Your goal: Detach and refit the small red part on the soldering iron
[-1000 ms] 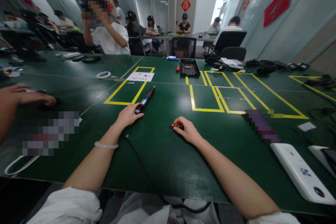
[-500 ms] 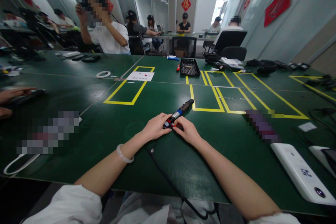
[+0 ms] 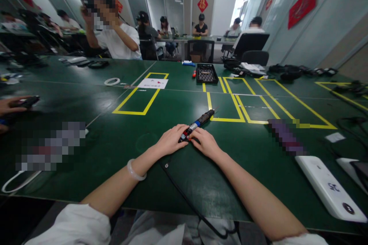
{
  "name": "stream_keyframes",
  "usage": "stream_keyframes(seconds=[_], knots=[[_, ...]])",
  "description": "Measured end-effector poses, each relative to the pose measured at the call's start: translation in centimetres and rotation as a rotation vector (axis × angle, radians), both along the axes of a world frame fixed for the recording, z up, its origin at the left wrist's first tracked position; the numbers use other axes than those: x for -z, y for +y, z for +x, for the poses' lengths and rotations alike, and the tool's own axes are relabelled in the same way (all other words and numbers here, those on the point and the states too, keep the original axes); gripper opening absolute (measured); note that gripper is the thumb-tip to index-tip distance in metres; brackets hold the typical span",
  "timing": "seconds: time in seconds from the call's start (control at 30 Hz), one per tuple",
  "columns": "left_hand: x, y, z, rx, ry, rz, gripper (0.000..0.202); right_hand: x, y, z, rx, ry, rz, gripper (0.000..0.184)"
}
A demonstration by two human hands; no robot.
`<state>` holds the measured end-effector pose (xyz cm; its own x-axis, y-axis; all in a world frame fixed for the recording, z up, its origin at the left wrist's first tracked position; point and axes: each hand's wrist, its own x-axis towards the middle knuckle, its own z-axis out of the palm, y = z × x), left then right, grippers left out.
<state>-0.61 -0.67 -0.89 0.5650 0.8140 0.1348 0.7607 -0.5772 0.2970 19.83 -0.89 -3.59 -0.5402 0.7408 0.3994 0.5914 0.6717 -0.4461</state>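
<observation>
An electric screwdriver (image 3: 204, 118) with its casing off lies slanted on the green table (image 3: 138, 183), its thin bit pointing away to the right. Behind its black nose show a silver motor with a blue band and some red parts. My left hand (image 3: 171, 140) is closed around the rear end from the left, thumb below. From the right, my right hand (image 3: 206, 142) pinches at the red parts with curled fingers; the fingertips hide part of them. A black cord (image 3: 179, 189) runs from beneath my left hand over the table edge toward my lap.
Beyond the hands are a black tray (image 3: 207, 82) of small parts, a red-handled tool (image 3: 194, 73) and a paper sheet (image 3: 153, 83) among yellow tape outlines. A white power bank (image 3: 327, 187) lies right. A co-worker's hand (image 3: 11, 105) holds a dark object at far left.
My right fingers have shifted slightly at the red parts; my left hand keeps its place. The co-worker's hand at far left now grips a dark object differently. The view has moved a little.
</observation>
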Motion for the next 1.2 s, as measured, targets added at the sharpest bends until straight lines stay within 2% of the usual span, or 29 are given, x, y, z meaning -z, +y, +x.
stream_keyframes(seconds=[0.3,0.47,0.7,0.8,0.9,1.07,1.2], knots=[[0.0,-0.3,1.5,-0.004,0.106,0.097,0.060,0.6,0.4,0.3,-0.005,0.043,-0.010,0.011],[-0.3,-0.3,2.3,-0.033,0.140,0.080,0.061,0.5,0.2,0.5,0.006,0.059,-0.022,0.007],[-0.6,0.5,1.1,-0.050,0.107,0.011,0.064,-0.2,-0.2,0.8,0.042,0.117,-0.058,0.015],[-0.4,1.5,-0.7,-0.085,0.104,0.018,0.065,-0.3,-0.2,0.9,0.037,0.116,-0.078,0.017],[-0.2,3.1,-3.6,-0.163,0.141,0.013,0.065,-0.2,-0.2,0.9,0.024,0.113,-0.090,0.018],[0.2,6.4,-10.1,-0.326,0.179,-0.011,0.067,0.0,-0.2,0.8,0.012,0.109,-0.104,0.017],[0.6,7.9,-15.4,-0.469,0.227,-0.012,0.068,0.0,-0.2,0.7,0.003,0.106,-0.118,0.016]])
